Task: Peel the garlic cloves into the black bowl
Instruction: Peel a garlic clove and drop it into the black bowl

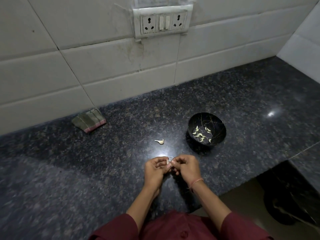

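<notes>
1. Cloth [89, 120], folded, grey-green with a pink edge. Lies far left of the black bowl [203, 118], against the tiled wall. Plays no part in the task.

2. Loose garlic clove [160, 141], skin on. Lies on the dark stone counter [69, 170], left of the bowl and a little nearer the person. Long axis runs left to right, with the thin tail pointing away from the bowl and the fat end towards it. It sits beyond the left hand, which is the nearer of the two.

3. Left hand [155, 168]. Left of the bowl and nearer the person, raised over the counter. Fingers are curled, pinching the held clove from its left side.

4. Held clove [168, 161]. A pale sliver showing between the two sets of fingertips; its axis is too small to read. It is down and left of the bowl, near it.

5. Right hand [186, 168], with a thread band at the wrist. Directly in front of the bowl. Fingers are curled and pinch the same clove from its right side, probably working the skin.

6. Black bowl, upright, rim open. Peeled cloves [200, 135] lie scattered on its floor.

Judgement: once the clove is peeled, the drop goes up and right, and the right hand has the shorter path.
</notes>
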